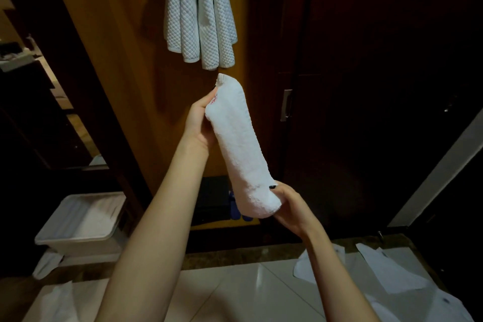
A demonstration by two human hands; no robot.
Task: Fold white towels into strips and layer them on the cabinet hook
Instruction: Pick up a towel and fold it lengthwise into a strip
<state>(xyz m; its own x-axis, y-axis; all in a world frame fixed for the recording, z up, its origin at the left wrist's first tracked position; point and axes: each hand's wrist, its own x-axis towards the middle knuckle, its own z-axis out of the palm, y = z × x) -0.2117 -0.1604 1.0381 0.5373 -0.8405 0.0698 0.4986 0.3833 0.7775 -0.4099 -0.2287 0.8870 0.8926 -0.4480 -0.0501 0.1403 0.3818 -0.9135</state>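
A white towel folded into a long narrow strip [240,146] is held up slantwise in front of the wooden cabinet. My left hand [200,123] grips its upper end, where a small red mark shows. My right hand [290,206] grips its lower end, thumb on top. Above them, several textured white towels [201,13] hang in layers from the top of the cabinet panel [125,60]; the hook itself is hidden behind them.
A white plastic bin [83,222] holding white cloth stands on the floor at the lower left. A dark cabinet door with a metal handle [286,104] is at the right. White pieces of cloth or paper [386,269] lie on the tiled floor. Dark items sit low in the cabinet.
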